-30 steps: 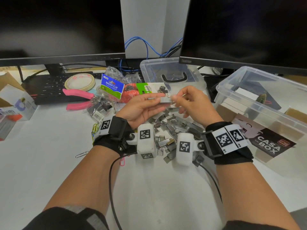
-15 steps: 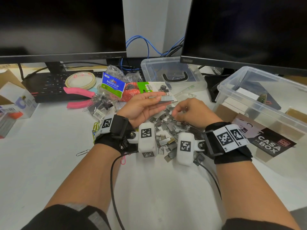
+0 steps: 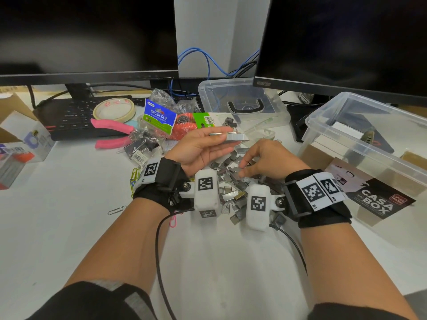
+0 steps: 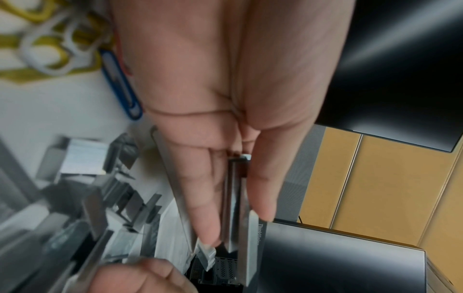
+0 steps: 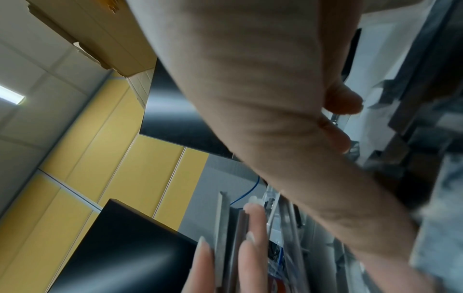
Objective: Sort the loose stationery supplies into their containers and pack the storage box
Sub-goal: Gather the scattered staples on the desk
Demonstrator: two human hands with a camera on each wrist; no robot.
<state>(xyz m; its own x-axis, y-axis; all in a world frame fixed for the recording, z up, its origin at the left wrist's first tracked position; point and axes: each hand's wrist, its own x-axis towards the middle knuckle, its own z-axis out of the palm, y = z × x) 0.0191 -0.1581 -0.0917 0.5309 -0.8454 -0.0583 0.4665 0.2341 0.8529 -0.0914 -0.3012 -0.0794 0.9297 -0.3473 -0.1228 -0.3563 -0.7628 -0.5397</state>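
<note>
Surface: white desk (image 3: pixel 57 227), with two dark monitors at the back and a black keyboard (image 3: pixel 76 118) under the left one.
Staple pile: loose staple strips (image 3: pixel 231 179) lie heaped on the desk between the two wrists, directly in front of the person.
Left hand: the left hand (image 3: pixel 198 148) is raised above the pile, palm turned up, fingers extended. The thumb and fingers pinch a stack of staple strips (image 3: pixel 228 137), held level and pointing right. The left wrist view shows the strips (image 4: pixel 238 208) clamped between thumb and fingers.
Right hand: the right hand (image 3: pixel 268 160) is lowered onto the pile, palm down, fingers curled, fingertips touching the loose strips. Whether the fingertips have closed on a strip cannot be told; the right wrist view is blurred at that point.
Storage box: large clear plastic box (image 3: pixel 346 139) stands at the right, near the right hand; it contains some items and carries a dark label.
Small container: clear plastic tub (image 3: pixel 231 98) with a black handle sits behind the pile, below the gap between the monitors.
Other supplies: binder clip packet (image 3: pixel 158 120), pink-handled pliers (image 3: pixel 111 132) and a tape roll (image 3: pixel 114 109) lie left of the pile; coloured paper clips (image 3: pixel 135 176) lie beside the left wrist.
</note>
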